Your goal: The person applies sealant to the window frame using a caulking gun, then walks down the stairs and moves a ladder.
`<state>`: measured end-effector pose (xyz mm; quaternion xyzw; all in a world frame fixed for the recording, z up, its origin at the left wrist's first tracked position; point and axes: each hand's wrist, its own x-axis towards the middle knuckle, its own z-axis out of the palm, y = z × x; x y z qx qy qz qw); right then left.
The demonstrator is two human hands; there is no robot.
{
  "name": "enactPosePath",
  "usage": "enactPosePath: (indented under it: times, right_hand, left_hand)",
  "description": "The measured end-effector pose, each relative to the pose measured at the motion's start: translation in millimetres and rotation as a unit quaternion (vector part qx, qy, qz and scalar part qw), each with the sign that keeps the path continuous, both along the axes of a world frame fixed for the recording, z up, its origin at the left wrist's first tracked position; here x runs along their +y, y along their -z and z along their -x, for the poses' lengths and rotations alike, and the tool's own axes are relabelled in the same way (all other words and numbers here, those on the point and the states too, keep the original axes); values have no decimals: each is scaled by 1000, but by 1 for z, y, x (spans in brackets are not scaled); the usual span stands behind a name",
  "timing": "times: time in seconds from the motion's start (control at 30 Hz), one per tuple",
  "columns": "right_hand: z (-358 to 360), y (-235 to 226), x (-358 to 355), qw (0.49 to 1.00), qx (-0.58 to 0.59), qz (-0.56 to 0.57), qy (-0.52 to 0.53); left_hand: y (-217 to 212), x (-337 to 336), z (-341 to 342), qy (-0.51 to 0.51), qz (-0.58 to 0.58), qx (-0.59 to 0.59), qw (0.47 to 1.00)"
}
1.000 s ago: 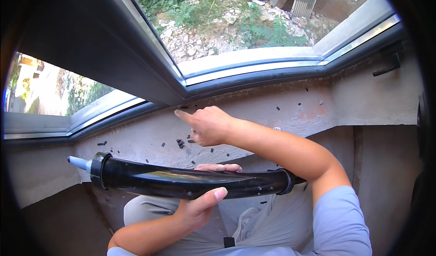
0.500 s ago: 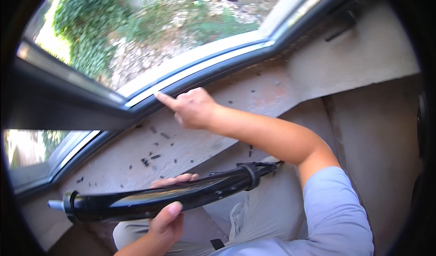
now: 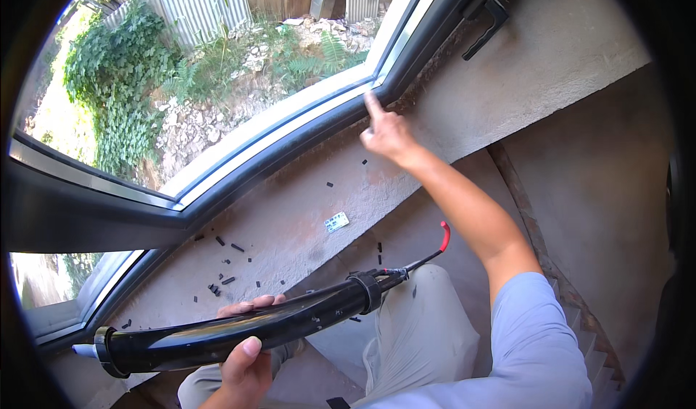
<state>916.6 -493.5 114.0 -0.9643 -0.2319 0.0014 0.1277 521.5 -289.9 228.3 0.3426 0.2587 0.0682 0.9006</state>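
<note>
My left hand [image 3: 245, 373] is wrapped round the black barrel of a caulking gun [image 3: 239, 334], thumb on the near side and fingertips showing on the far side. The gun lies across above my lap, its pale nozzle at the left and a red-tipped hooked rod [image 3: 445, 236] at the right. My right hand [image 3: 391, 135] is stretched toward the window frame [image 3: 290, 151]. Its index finger points out to the frame's inner corner, at or touching the edge, while the other fingers curl in. Nothing is held in it.
Small black pieces [image 3: 228, 280] lie scattered on the concrete sill [image 3: 290, 228], with a small white-blue packet [image 3: 336, 222]. A black window handle [image 3: 486, 28] is at the upper right. Stairs [image 3: 580, 329] drop away at the lower right. Greenery and rubble show outside.
My right hand has moved right along the frame to its corner, index finger still out. The view has shifted, and the rod's red end now shows. My left hand keeps its grip.
</note>
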Motion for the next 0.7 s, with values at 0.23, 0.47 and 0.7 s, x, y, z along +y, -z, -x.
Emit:
enactPosePath:
  times: [0.23,0.47,0.7]
  right_hand:
    - [68,-38,-9,935,148,-250,-205]
    - [189,-132,-116,867,342,-317,-177]
    - [262,-110,-165,934,248,-248,-71]
  left_hand:
    - [-5,-3,4,-13,6,13,1000]
    - [-16,-2,1,-29,2,-17,999]
    - [-40,-10,-12,-35,-2,-127,991]
